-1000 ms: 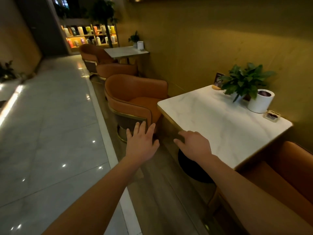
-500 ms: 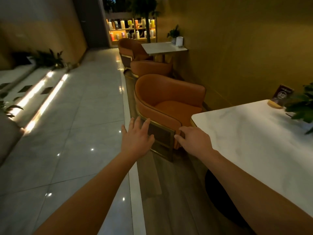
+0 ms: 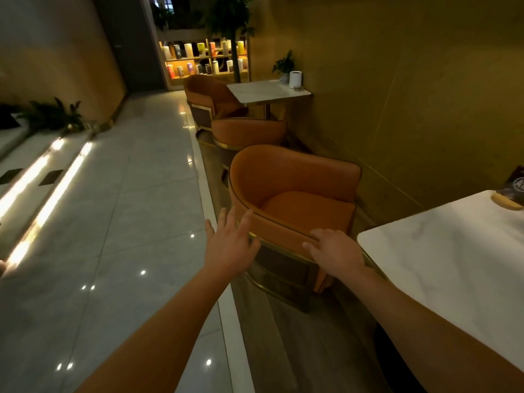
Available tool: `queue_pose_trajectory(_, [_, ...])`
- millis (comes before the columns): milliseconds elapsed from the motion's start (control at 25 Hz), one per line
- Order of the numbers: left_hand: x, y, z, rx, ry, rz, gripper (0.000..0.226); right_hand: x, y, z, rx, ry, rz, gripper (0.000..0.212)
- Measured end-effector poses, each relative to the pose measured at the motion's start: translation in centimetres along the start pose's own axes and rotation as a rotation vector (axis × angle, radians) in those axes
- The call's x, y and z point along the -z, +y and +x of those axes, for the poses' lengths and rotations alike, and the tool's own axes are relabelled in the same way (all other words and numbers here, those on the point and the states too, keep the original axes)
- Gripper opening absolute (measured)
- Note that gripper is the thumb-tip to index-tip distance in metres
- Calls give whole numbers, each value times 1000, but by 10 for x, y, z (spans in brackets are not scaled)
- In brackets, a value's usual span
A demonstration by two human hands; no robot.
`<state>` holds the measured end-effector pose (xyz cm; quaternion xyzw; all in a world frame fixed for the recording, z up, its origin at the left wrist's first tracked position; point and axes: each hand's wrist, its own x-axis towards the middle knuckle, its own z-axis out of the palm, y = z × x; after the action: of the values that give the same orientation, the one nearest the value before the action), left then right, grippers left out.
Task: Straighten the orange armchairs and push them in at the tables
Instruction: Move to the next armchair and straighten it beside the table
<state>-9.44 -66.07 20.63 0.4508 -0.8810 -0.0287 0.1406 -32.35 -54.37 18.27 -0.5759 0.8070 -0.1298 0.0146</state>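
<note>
The nearest orange armchair [image 3: 295, 194] stands just left of the white marble table [image 3: 442, 256], its curved back towards the far end and its near arm facing me. My left hand [image 3: 229, 245] is spread flat, fingers apart, reaching the chair's left arm rim. My right hand [image 3: 334, 251] rests its fingers on the near rim of the same arm, not closed around it. Two more orange armchairs, one [image 3: 249, 131] behind the first and one [image 3: 204, 95] further back, sit at a second white table [image 3: 266, 90].
A yellow wall runs along the right. A glossy tiled aisle [image 3: 127, 222] opens on the left, with lit steps [image 3: 42, 188] and plants beyond. A sign on a wooden stand [image 3: 510, 194] sits on the near table. A lit shelf [image 3: 204, 61] closes the far end.
The view has swung left and moved closer to the nearest armchair. Both hands have advanced from in front of the table edge to the chair's near arm rim.
</note>
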Motion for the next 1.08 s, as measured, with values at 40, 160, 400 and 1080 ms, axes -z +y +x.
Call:
queue_pose_trajectory(40, [-2, -17, 20, -19, -23, 3, 65, -6, -9, 16, -33, -5, -5, 42])
queue_pose_trajectory(160, [-6, -58, 72, -84, -47, 22, 67, -21, -28, 55, -135, -6, 4, 43])
queue_pose_trajectory(400, [-29, -126, 182, -178, -112, 10, 68, -60, -57, 153, -276, -31, 35, 49])
queue_pose_trajectory(1080, [-176, -226, 455, -570, -376, 85, 68, -220, -58, 352, -755, -200, 134, 54])
